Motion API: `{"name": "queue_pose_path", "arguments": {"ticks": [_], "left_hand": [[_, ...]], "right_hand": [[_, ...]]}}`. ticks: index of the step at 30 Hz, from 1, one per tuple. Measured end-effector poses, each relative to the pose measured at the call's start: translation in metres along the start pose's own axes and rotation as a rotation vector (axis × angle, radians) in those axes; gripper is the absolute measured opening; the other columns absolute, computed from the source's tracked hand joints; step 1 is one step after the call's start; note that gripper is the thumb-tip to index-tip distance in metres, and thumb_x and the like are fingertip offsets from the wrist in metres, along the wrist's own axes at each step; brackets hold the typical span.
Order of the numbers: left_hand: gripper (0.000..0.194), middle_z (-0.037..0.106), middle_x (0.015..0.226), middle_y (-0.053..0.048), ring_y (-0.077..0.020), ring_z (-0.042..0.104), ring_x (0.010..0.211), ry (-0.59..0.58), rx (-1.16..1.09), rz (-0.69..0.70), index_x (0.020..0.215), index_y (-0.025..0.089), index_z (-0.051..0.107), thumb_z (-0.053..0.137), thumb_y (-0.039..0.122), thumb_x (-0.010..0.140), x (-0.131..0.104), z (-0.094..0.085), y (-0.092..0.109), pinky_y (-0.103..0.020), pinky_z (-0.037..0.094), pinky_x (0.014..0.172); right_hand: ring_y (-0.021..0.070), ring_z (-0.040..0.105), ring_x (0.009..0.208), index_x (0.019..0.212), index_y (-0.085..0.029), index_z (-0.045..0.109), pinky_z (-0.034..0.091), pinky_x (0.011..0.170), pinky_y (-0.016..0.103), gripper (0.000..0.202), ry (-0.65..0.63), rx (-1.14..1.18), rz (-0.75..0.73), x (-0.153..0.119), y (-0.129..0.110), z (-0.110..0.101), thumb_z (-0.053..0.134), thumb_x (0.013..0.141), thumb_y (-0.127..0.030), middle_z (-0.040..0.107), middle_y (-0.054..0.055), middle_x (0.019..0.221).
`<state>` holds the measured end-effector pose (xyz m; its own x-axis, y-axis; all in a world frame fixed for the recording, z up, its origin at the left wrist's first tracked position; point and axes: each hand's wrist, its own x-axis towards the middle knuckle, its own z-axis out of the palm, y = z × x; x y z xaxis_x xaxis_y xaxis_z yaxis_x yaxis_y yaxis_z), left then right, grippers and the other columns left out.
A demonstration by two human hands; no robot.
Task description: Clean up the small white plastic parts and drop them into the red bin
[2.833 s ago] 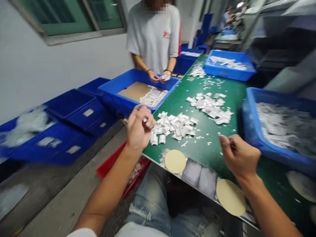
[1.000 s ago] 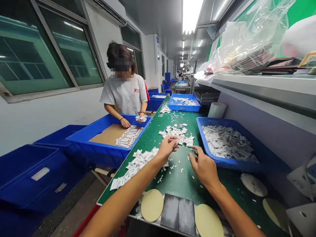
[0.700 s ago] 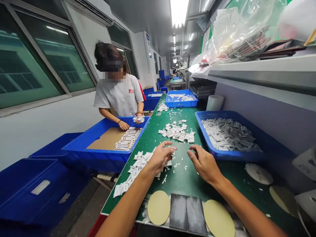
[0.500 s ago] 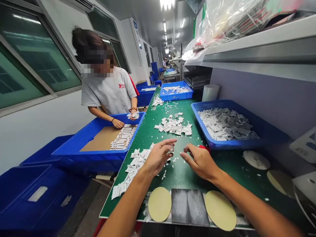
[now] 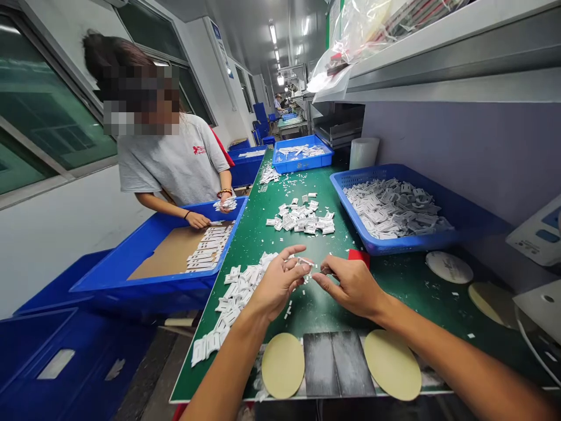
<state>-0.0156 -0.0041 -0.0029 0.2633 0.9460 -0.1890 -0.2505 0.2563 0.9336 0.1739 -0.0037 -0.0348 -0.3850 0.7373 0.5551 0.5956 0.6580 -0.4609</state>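
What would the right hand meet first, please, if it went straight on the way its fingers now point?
Probably the small white piece held by the left hand, which faces the right hand, though depth is unclear.

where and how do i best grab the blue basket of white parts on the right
Probably grip the blue basket by its rim, near and left edges, coming from the front left: the white parts leave it exposed there, while the right side sits near the wall.
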Motion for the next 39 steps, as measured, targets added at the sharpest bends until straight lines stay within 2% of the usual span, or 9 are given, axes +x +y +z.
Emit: {"name": "queue_pose_path", "arguments": {"ticks": [4,8,10,16,21,26,31,39], "left_hand": [[0.035,0.065,0.100,-0.006,-0.0087,0.056,0.077,0.050,-0.005,0.017,0.106,0.017,0.065,0.076,0.032,0.076,0.0022,-0.0020,-0.0003,-0.019,0.041,0.065],[0.048,0.061,0.091,-0.004,-0.0080,0.053,0.073,-0.019,-0.020,0.027,0.124,0.018,0.063,0.072,0.034,0.080,-0.0003,-0.0001,-0.0003,-0.019,0.042,0.064],[0.052,0.059,0.087,-0.002,-0.0078,0.053,0.071,-0.032,-0.020,0.031,0.125,0.019,0.062,0.075,0.033,0.077,-0.0018,0.0015,-0.0008,-0.020,0.043,0.065],[0.036,0.062,0.083,-0.002,-0.0083,0.055,0.071,0.010,0.023,0.044,0.100,0.018,0.068,0.081,0.032,0.070,-0.0016,0.0027,-0.0013,-0.020,0.044,0.066],[0.036,0.063,0.084,-0.003,-0.0092,0.056,0.072,-0.008,0.020,0.022,0.099,0.017,0.072,0.082,0.031,0.067,-0.0014,0.0035,-0.0017,-0.022,0.045,0.067],[0.034,0.064,0.088,-0.002,-0.0083,0.055,0.072,0.001,0.034,-0.005,0.096,0.018,0.074,0.083,0.031,0.066,-0.0017,0.0045,-0.0030,-0.021,0.044,0.065],[0.033,0.062,0.087,-0.002,-0.0079,0.053,0.071,0.014,0.054,-0.003,0.095,0.019,0.074,0.084,0.032,0.065,-0.0023,0.0051,-0.0022,-0.020,0.043,0.063],[0.032,0.060,0.086,-0.002,-0.0075,0.051,0.069,0.015,0.091,0.013,0.096,0.019,0.074,0.082,0.032,0.067,-0.0028,0.0055,-0.0025,-0.021,0.040,0.061]], "right_hand": [[0.0117,0.055,0.062,0.084,-0.019,0.055,0.031,0.060,0.026,0.029,0.002,0.003,0.018,-0.0008,0.0013,-0.0004,0.048,0.096,-0.044,0.063,0.000,0.073],[0.0125,0.056,0.064,0.085,-0.019,0.055,0.032,0.061,0.026,0.030,-0.005,-0.010,0.026,-0.0005,0.0012,-0.0008,0.046,0.097,-0.045,0.064,0.001,0.075],[0.0130,0.057,0.065,0.087,-0.019,0.055,0.032,0.062,0.026,0.031,-0.015,-0.023,0.031,0.0000,0.0005,-0.0014,0.045,0.097,-0.047,0.065,0.001,0.076],[0.0139,0.059,0.065,0.087,-0.018,0.056,0.030,0.058,0.027,0.041,-0.076,-0.103,0.018,-0.0002,-0.0029,-0.0044,0.040,0.097,-0.055,0.067,0.002,0.078],[0.0144,0.058,0.063,0.082,-0.017,0.057,0.022,0.054,0.029,0.050,-0.067,-0.288,-0.077,-0.0029,-0.0021,-0.0010,0.034,0.097,-0.059,0.066,0.004,0.073],[0.0134,0.051,0.056,0.077,-0.017,0.057,0.017,0.052,0.030,0.054,0.041,-0.421,-0.143,-0.0038,-0.0013,0.0014,0.032,0.097,-0.061,0.061,0.003,0.065],[0.0141,0.049,0.054,0.077,-0.017,0.056,0.015,0.051,0.030,0.054,0.081,-0.485,-0.128,-0.0039,-0.0010,0.0013,0.035,0.094,-0.064,0.059,0.003,0.064],[0.0143,0.050,0.055,0.079,-0.018,0.056,0.013,0.051,0.030,0.055,0.029,-0.492,-0.087,-0.0067,-0.0010,0.0033,0.033,0.094,-0.065,0.060,0.004,0.066]]}}
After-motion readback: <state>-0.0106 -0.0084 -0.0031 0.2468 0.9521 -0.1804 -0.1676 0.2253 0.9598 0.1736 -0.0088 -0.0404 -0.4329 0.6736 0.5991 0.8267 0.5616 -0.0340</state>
